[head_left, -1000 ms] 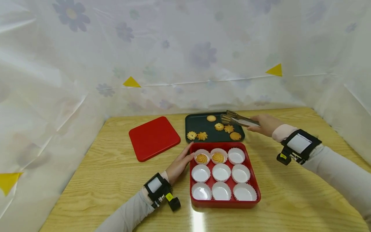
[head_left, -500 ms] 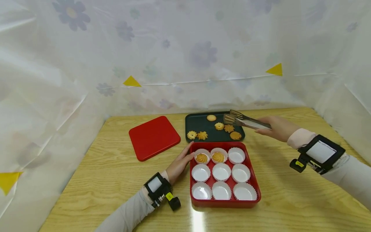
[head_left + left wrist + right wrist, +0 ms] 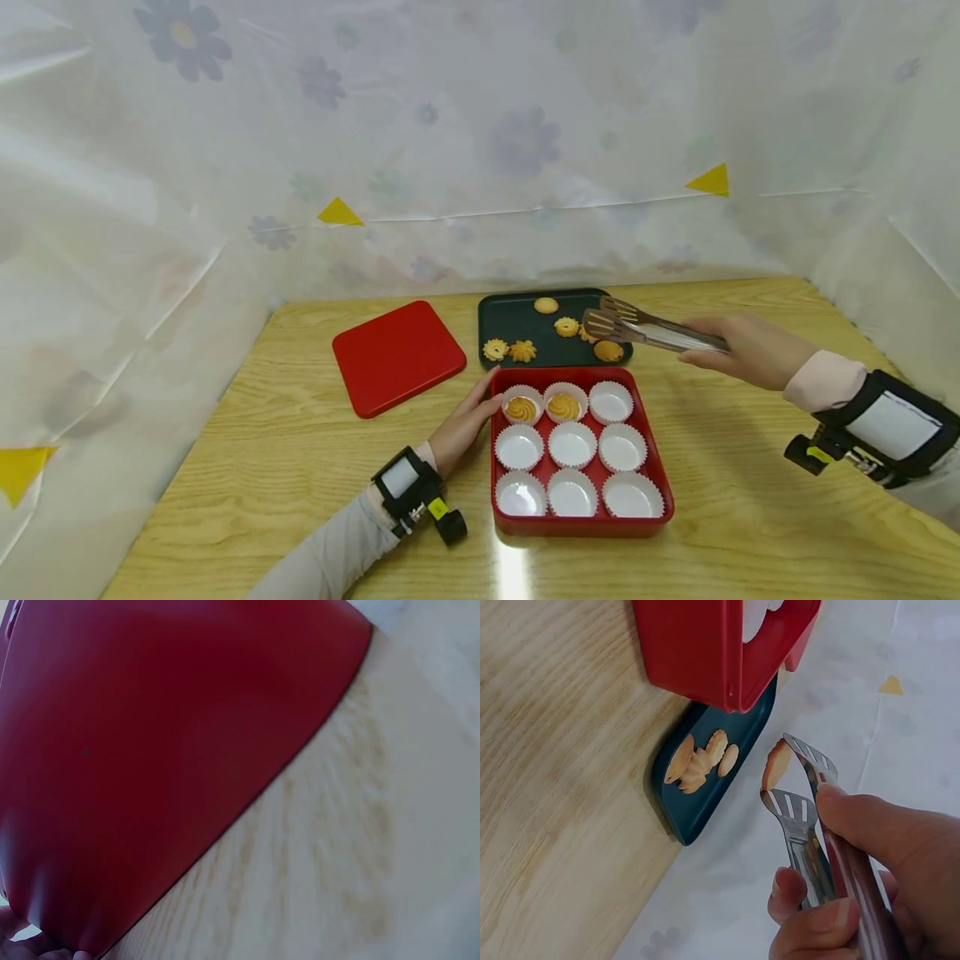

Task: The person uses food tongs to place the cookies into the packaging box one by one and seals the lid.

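Observation:
My right hand (image 3: 757,350) grips slotted metal tongs (image 3: 663,335), lifted near the right end of the dark green tray (image 3: 495,315). In the right wrist view a golden cookie (image 3: 778,766) is pinched between the tong heads; from the head view I cannot make it out. Against the left wall of the red box (image 3: 585,527) rests my left hand (image 3: 459,433), its thumb at the rim. White paper cups (image 3: 573,446) fill the box in rows. Swirled cookies (image 3: 521,409) sit in the back-left and back-middle cups.
Several cookies (image 3: 522,351) of different shapes lie on the tray, directly behind the box. A flat red lid (image 3: 399,358) lies on the wooden table (image 3: 292,433) to the left. Flowered white sheeting (image 3: 480,150) walls the table at the back and sides.
My right hand has drawn back to the right and toward me, carrying the tongs away from above the tray's middle. My left hand and the box have stayed put.

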`<state>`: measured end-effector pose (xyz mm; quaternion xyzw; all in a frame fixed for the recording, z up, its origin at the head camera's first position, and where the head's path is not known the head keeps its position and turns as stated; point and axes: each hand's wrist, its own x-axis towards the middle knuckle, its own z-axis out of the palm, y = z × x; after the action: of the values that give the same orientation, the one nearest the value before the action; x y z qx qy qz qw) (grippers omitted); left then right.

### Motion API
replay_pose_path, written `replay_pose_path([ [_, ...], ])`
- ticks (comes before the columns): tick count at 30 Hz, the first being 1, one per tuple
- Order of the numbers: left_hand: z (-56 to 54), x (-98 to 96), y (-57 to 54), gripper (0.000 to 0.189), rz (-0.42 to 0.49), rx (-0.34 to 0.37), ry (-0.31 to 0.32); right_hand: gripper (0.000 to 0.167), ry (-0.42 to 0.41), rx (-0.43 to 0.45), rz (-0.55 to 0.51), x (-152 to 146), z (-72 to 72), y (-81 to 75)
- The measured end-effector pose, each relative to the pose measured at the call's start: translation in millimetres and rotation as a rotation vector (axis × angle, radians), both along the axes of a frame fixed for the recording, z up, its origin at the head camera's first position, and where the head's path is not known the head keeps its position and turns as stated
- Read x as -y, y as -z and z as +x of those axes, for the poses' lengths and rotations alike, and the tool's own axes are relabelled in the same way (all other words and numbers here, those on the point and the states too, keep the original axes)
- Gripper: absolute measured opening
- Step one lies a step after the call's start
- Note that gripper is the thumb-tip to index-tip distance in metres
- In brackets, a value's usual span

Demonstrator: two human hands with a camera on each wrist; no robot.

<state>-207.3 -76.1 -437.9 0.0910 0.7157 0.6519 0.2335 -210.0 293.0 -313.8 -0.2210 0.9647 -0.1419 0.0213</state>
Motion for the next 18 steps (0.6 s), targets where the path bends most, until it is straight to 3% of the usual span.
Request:
replay_pose_path([
  [18,1.0,-0.2,-1.0,0.060,-0.001,-0.003,-0.007,0.051,-0.066,-0.023,0.003,-8.7,38.1,-4.9],
])
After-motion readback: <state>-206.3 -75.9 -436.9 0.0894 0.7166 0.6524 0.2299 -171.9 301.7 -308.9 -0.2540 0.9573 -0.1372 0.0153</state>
